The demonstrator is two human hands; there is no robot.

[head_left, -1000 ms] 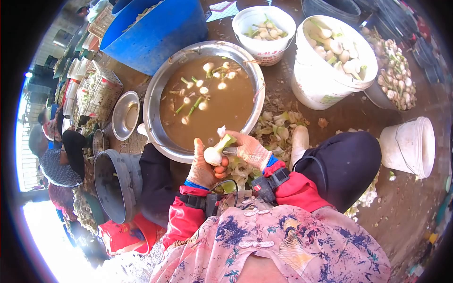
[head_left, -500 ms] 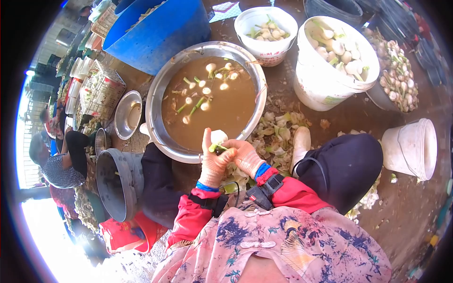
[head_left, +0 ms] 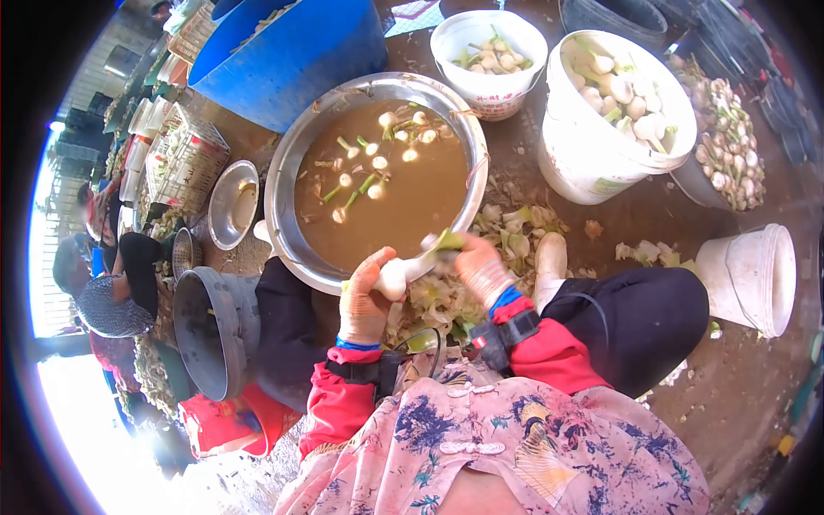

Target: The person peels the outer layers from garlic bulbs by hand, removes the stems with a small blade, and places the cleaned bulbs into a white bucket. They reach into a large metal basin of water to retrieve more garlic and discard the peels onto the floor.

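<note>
My left hand point(head_left: 364, 296), in an orange knit glove, grips a white spring onion bulb point(head_left: 393, 276) just below the near rim of a big steel basin point(head_left: 283, 184). My right hand point(head_left: 481, 268), gloved the same, holds the onion's green stalk end point(head_left: 442, 245) and is pulled out to the right, blurred. The basin is full of brown muddy water with several onions floating in it. A heap of peeled onion skins point(head_left: 506, 227) lies on the ground under and beside my hands.
Two white buckets point(head_left: 601, 146) point(head_left: 489, 94) of cleaned onions stand beyond the basin. A pile of unpeeled onions point(head_left: 730, 150) is at far right, an empty white bucket point(head_left: 755, 279) lies on its side, a blue tub point(head_left: 292, 51) stands at the back, a grey bucket point(head_left: 215, 330) at left, where another person sits.
My hands, close together on the onion before, have drawn apart. The right hand has moved right along the stalk, and the onion now lies stretched sideways between them.
</note>
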